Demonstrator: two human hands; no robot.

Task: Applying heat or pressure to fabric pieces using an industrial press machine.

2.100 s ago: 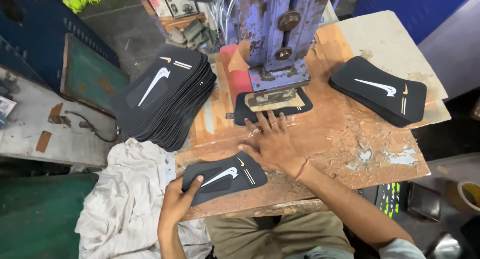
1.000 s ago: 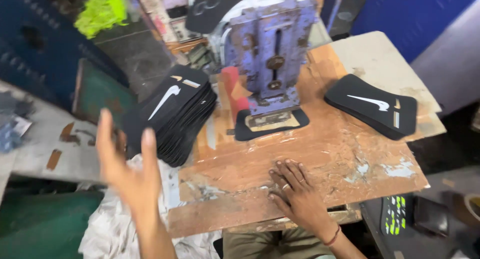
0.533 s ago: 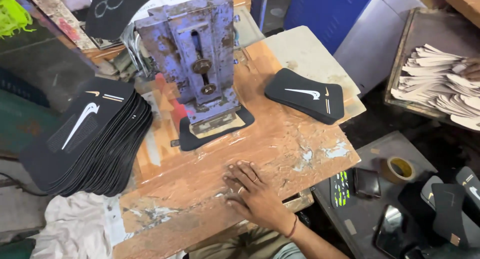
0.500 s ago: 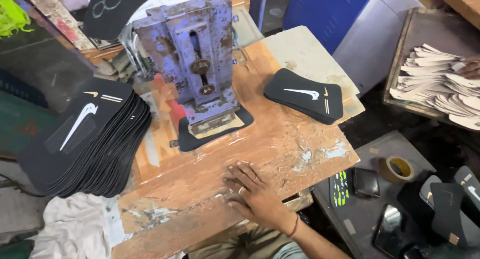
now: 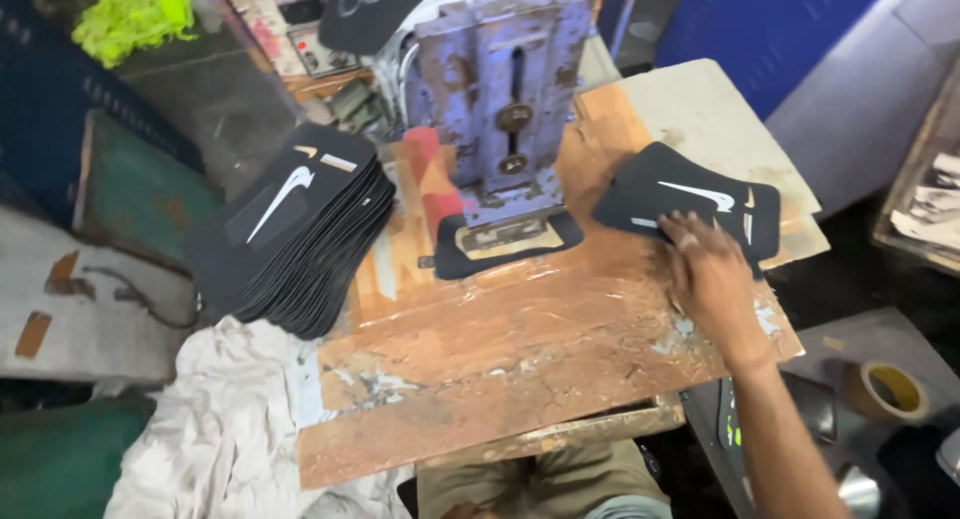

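Note:
My right hand reaches across the wooden board to a small stack of flat black pieces with a white curved mark at the right. Its fingers lie on the near edge of the top piece, blurred, with no clear grip. A purple-grey metal press stands at the back centre. One black piece lies under the press foot. A tall stack of the same black pieces sits at the left. My left hand is out of view.
A crumpled white cloth hangs off the board's left front. A roll of tape and a dark device lie lower right. Green fluff sits far back left. A pale slab lies under the right stack.
My left hand held a black piece at the front edge, then lifted away and left the view. My right hand moved from the board's middle to the right stack.

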